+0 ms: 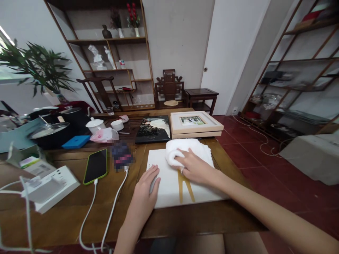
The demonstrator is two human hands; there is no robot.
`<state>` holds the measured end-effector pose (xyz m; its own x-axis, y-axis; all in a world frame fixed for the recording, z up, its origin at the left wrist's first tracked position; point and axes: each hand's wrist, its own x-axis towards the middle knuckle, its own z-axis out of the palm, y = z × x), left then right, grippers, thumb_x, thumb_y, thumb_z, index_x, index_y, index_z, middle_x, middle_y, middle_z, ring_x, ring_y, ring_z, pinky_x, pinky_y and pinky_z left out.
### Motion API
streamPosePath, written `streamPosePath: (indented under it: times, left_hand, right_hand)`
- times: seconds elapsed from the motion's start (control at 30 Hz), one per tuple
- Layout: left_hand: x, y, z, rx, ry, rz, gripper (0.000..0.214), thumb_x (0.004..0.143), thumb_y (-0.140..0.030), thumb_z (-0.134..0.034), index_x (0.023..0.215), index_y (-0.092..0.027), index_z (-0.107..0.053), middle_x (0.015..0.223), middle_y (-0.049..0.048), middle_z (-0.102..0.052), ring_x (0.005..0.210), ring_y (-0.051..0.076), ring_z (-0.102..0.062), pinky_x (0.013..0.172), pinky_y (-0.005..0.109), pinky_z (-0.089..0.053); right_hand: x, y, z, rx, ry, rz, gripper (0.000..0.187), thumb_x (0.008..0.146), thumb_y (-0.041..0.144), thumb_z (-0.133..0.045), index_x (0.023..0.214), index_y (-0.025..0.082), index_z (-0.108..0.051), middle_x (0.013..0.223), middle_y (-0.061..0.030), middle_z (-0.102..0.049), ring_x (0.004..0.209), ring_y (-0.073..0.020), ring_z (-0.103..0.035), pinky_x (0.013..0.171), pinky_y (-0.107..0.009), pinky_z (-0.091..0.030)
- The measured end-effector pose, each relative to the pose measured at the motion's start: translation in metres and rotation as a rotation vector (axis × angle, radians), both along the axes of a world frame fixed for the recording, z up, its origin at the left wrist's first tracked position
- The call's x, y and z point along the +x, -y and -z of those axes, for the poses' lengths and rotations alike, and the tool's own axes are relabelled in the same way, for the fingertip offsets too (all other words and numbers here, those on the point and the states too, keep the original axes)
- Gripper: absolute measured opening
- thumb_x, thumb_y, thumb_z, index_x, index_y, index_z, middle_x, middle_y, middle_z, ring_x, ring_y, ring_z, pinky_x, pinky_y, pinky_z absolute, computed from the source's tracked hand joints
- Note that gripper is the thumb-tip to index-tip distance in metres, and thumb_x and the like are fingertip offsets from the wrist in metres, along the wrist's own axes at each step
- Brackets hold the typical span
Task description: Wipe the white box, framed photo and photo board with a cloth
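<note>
A flat white panel (166,195) with a gold, two-legged marking lies near the table's front edge. My right hand (192,164), a ring on one finger, is closed on a bunched white towel (196,146) and presses it on the panel's upper part. The towel hides the top of the gold marking. At the panel's left edge rests my left hand (148,185), its fingers stretched out and thumb apart, holding nothing.
Behind the panel lie a dark photo panel (152,128) and stacked wooden picture frames (197,123). Left of my hands are a green-edged phone (96,165), a white power strip (57,190) with cables, a blue box (76,141) and pans (50,134).
</note>
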<state>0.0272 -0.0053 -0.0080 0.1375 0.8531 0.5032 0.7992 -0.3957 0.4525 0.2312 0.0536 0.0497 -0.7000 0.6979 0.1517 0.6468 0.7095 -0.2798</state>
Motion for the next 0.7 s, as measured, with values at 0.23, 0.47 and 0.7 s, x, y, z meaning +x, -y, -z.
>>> streamPosePath:
  times: [0.23,0.47,0.7]
  left_hand:
    - [0.000,-0.001,0.004,0.015,0.011,-0.005,0.031,0.087,-0.023,-0.046,0.107,-0.009,-0.065,0.116,0.0173,-0.065,0.111,0.027,-0.060,0.096,0.046,-0.048]
    - [-0.001,0.000,0.003,0.013,0.018,0.005,0.030,0.086,-0.022,-0.047,0.107,-0.009,-0.065,0.116,0.0172,-0.065,0.111,0.027,-0.060,0.096,0.045,-0.048]
    - [-0.002,-0.001,0.005,0.065,0.028,0.017,0.028,0.085,-0.019,-0.050,0.106,-0.009,-0.065,0.115,0.0174,-0.066,0.110,0.027,-0.061,0.095,0.043,-0.049]
  right_hand:
    - [0.005,0.089,0.014,-0.029,0.058,-0.099,0.032,0.076,0.019,-0.053,0.107,0.019,-0.062,0.139,-0.0163,-0.041,0.137,-0.0334,-0.015,0.105,-0.064,-0.006]
    - [0.011,0.092,0.005,-0.090,0.042,-0.141,0.032,0.078,0.021,-0.053,0.109,0.020,-0.061,0.137,-0.0152,-0.044,0.136,-0.0299,-0.021,0.107,-0.060,-0.013]
    - [-0.001,0.009,0.001,0.002,0.016,0.029,0.032,0.088,0.018,-0.041,0.116,0.015,-0.057,0.130,-0.0201,-0.049,0.132,-0.0269,-0.031,0.106,-0.053,-0.021]
